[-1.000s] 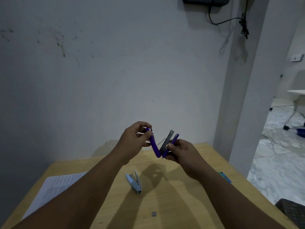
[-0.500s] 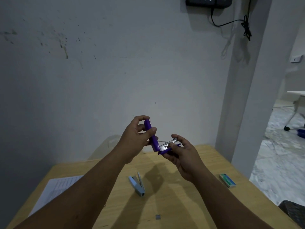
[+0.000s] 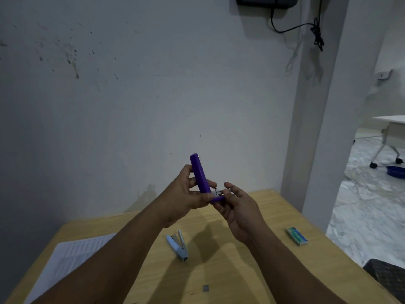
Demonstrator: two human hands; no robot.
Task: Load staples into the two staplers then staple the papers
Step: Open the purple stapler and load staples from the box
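I hold a purple stapler (image 3: 199,174) in the air above the table, swung open with its top cover pointing up. My left hand (image 3: 186,195) grips the cover near the hinge. My right hand (image 3: 237,207) holds the base, and the metal magazine (image 3: 224,190) lies flat between thumb and fingers. A light blue stapler (image 3: 178,245) lies partly open on the wooden table (image 3: 252,270). Printed papers (image 3: 74,255) lie at the table's left. A small strip of staples (image 3: 205,287) rests near the front, and a green staple box (image 3: 297,236) sits at the right.
A grey wall stands close behind the table, with a pillar at the right. A dark woven object (image 3: 388,275) sits off the table's right front corner. Beyond the pillar are a marble floor, a white wheeled table (image 3: 392,126) and a blue bowl (image 3: 395,171).
The stapler's cover has swung from leaning left to upright, and the magazine and base have dropped from tilted up to nearly flat. My left hand slid down toward the hinge.
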